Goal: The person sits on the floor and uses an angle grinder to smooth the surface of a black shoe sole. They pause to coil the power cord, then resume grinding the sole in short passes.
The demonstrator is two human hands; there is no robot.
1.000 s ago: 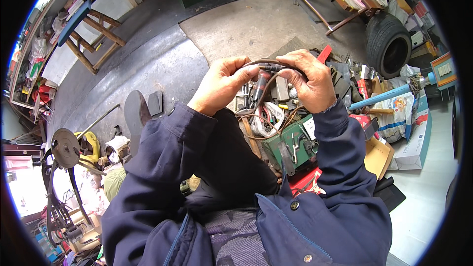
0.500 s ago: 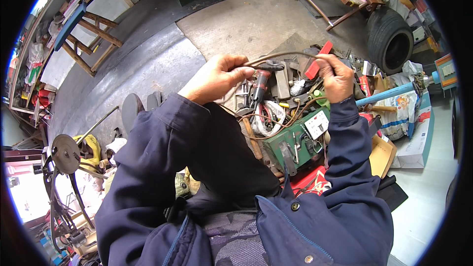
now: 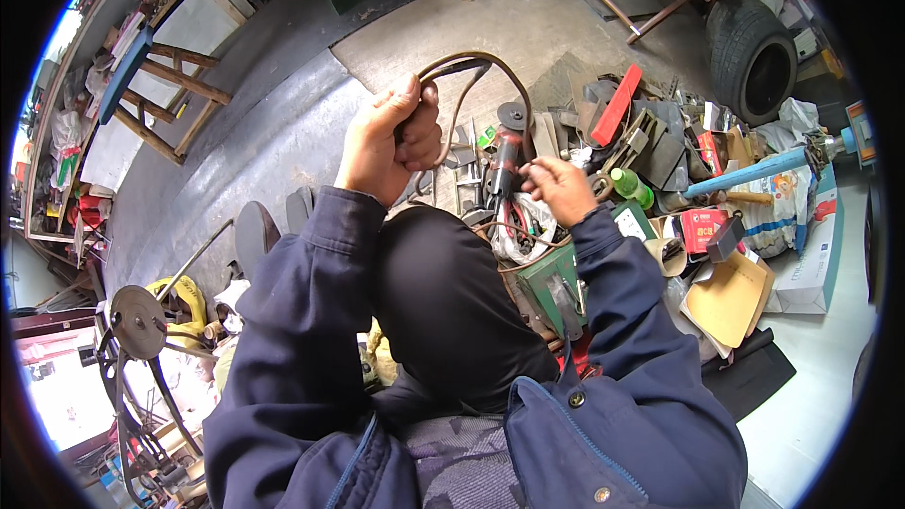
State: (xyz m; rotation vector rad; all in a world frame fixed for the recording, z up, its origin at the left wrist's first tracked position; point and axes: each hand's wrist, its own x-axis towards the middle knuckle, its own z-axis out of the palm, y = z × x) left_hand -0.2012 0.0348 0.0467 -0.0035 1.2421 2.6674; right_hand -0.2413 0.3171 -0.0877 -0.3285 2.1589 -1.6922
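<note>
My left hand (image 3: 403, 137) is closed round a brown cable (image 3: 509, 71), which arcs up out of the fist and bends down to the right. More of the cable hangs below this fist in a loop. My right hand (image 3: 563, 190) is slightly blurred, its curled fingers pinching the cable's descending part. Just left of those fingers lies a red and black angle grinder (image 3: 504, 165) with a round disc at its far end. A green metal toolbox (image 3: 550, 283) sits below my right hand, partly hidden by my sleeve and knee.
A red bar (image 3: 617, 106), a green bottle (image 3: 632, 187) and a blue pipe (image 3: 745, 176) lie among scrap and tools to the right. Farther off is a black tyre (image 3: 751, 61). A blue-topped wooden stool (image 3: 127, 75) stands at left, above a metal stand with a round disc (image 3: 139, 322).
My right hand has come down and left, toward the grinder. The cable, stretched between both hands before, now bends in a loop. My left hand has turned more upright.
</note>
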